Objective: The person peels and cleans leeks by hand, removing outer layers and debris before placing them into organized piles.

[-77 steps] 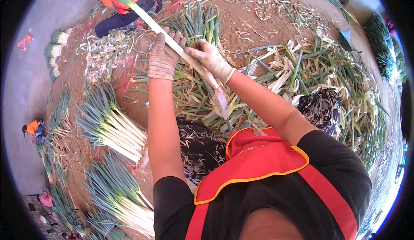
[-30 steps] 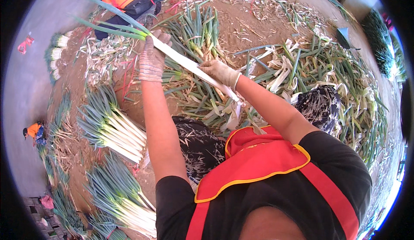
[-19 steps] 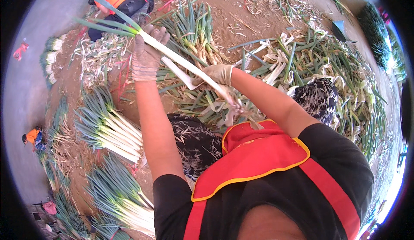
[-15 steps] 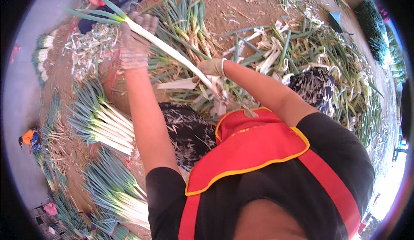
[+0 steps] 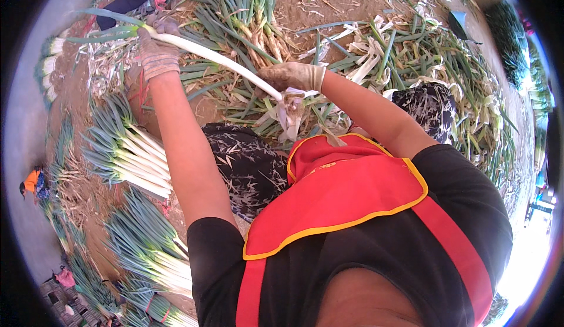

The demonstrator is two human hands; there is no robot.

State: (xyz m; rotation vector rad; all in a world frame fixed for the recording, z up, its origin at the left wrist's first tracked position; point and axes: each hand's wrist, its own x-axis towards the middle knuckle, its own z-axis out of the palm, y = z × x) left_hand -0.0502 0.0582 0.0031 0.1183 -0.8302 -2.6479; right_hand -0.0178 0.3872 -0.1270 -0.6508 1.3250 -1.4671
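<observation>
My left hand (image 5: 156, 46), in a dirty glove, grips a long leek (image 5: 217, 57) near its split green top. The stalk slants down to the right, its root end hung with papery pale skins (image 5: 291, 112). My right hand (image 5: 289, 76), gloved too, is just above that end, fingers curled and partly hidden; what they hold I cannot make out. Under it spreads a heap of stripped leaves (image 5: 364, 62). Untrimmed leeks with yellowed bases (image 5: 249, 24) lie behind the stalk.
Bundles of white-stemmed leeks (image 5: 141, 156) (image 5: 147, 250) lie at my left. A person in orange and dark trousers (image 5: 120, 4) works at the upper left; another person (image 5: 32, 183) is at the far left. A dark green stack (image 5: 504, 45) stands at the upper right.
My left hand and the leek have moved left and up. The white strip seen by my right hand half a second ago no longer shows clearly; that hand has shifted slightly up.
</observation>
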